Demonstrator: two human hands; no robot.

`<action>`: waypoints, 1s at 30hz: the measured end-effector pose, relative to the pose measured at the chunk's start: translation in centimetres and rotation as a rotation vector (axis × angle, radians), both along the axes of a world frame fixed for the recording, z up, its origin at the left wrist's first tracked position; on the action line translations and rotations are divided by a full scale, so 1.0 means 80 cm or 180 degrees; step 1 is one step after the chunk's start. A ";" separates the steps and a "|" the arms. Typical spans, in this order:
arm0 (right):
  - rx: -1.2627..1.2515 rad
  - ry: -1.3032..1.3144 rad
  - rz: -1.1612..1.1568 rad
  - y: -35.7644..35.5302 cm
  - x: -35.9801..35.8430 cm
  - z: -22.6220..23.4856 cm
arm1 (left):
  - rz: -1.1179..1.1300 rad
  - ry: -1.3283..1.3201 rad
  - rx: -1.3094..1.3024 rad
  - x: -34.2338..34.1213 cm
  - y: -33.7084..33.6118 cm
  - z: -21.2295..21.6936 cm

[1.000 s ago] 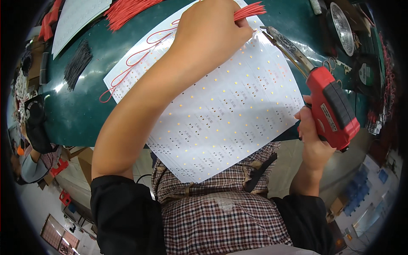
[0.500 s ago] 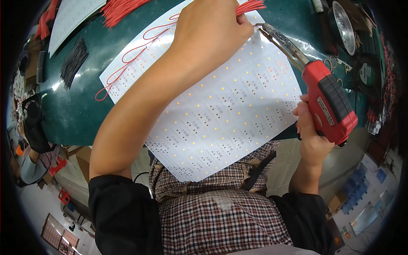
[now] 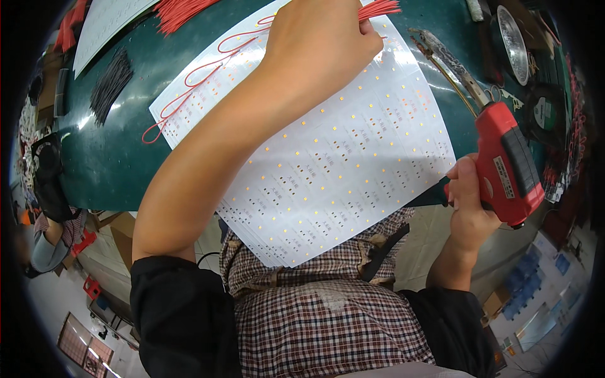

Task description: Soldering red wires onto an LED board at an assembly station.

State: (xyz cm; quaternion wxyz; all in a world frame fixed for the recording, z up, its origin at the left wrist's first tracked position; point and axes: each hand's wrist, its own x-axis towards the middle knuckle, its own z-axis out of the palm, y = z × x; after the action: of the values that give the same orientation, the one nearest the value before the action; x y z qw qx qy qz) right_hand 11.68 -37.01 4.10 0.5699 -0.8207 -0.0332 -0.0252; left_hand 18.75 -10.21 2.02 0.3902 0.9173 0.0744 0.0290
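Observation:
A large white circuit sheet (image 3: 340, 157) dotted with yellow pads lies on the dark green table (image 3: 126, 164) and hangs over its near edge. My left hand (image 3: 318, 44) reaches across the sheet's far part and is shut on a bundle of red wires (image 3: 378, 9). Red wire loops (image 3: 189, 94) trail over the sheet's far left corner. My right hand (image 3: 469, 205) grips a red soldering gun (image 3: 507, 160) beyond the sheet's right edge, its long metal tip (image 3: 441, 53) pointing away from me above the table.
A pile of red wires (image 3: 179, 9) and a bunch of black wires (image 3: 110, 85) lie at the far left beside another white sheet (image 3: 101, 22). A round metal dish (image 3: 512, 41) and dark spools sit at the far right. A person sits at the left.
The soldering gun has pulled back to the right, its tip leaving the sheet near my left hand. My left hand has stayed on the red wires.

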 end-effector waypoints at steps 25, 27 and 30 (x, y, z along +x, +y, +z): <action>-0.1194 0.0929 0.2061 -0.022 -0.130 0.009 | 0.1509 0.0632 -0.0869 -0.284 0.053 0.034; -0.1284 0.0549 0.2367 -0.021 -0.136 -0.003 | 0.1425 0.0238 -0.0711 -0.300 0.041 0.019; -0.0917 0.0350 0.2531 -0.015 -0.148 -0.022 | 0.1457 0.0369 -0.0699 -0.312 0.027 0.006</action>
State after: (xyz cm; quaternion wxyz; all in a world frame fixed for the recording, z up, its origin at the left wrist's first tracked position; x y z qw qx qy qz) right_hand -0.15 -38.17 2.31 0.4157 -0.8154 -0.3198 0.2451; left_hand -6.19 -8.05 2.52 0.4658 0.8288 0.3051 0.0556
